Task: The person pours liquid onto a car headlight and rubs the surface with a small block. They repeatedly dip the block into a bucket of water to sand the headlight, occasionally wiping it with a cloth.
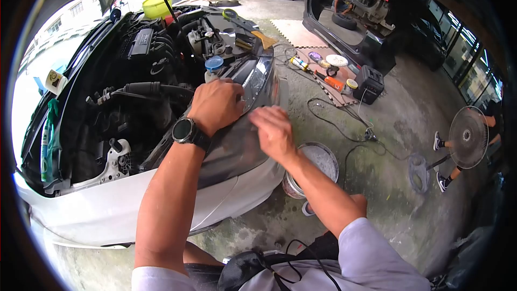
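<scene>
My left hand (218,105), with a dark round watch (184,130) on its wrist, is over the inner edge of the car's headlight (257,83). Its fingers are curled in; whatever they hold, if anything, is hidden. Just to the right, my right hand (273,132) is slightly blurred beside the dull grey lower part of the headlight. Those fingers are bent together, and nothing they might grip can be made out. The two hands are apart. A blue-capped reservoir (214,64) stands just beyond my left hand.
The engine bay (145,78) lies exposed under the raised hood. A bucket (321,163) stands on the floor by my right forearm. Tools and a black case (370,83) lie on mats, with cables trailing. A person stands behind the fan (468,136) at right.
</scene>
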`<state>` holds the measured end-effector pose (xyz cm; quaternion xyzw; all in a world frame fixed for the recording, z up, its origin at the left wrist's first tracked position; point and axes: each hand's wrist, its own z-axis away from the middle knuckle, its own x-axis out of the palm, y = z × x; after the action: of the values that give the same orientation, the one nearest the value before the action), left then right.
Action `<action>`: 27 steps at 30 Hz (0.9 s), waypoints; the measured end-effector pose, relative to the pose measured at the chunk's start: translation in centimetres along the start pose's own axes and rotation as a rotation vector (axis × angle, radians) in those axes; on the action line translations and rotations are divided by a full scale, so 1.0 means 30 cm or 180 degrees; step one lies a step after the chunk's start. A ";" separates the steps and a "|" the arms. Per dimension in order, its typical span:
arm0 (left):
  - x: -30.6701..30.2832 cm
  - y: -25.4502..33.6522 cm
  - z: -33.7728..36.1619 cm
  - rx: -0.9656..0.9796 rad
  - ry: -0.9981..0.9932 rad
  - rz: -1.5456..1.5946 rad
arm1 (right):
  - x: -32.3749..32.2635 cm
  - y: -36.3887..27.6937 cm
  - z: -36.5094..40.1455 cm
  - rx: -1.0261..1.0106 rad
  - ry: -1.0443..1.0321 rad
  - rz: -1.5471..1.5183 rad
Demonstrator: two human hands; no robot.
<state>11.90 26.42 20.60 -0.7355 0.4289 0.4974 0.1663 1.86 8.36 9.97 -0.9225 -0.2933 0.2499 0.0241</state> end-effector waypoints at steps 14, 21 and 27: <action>-0.002 0.002 0.003 0.0005 -0.0037 -0.0065 | -0.004 -0.044 -0.006 0.0038 -0.0013 0.0280; -0.007 0.010 0.008 0.0078 -0.0052 -0.0160 | -0.012 -0.027 -0.006 0.0184 -0.0035 0.0371; 0.008 -0.001 0.005 -0.0011 -0.0045 -0.0049 | -0.026 -0.091 0.013 -0.0014 -0.0154 0.0189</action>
<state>11.85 26.42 20.31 -0.7356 0.4211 0.5021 0.1719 -0.32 10.16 10.48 -0.9245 -0.2668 0.2720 0.0075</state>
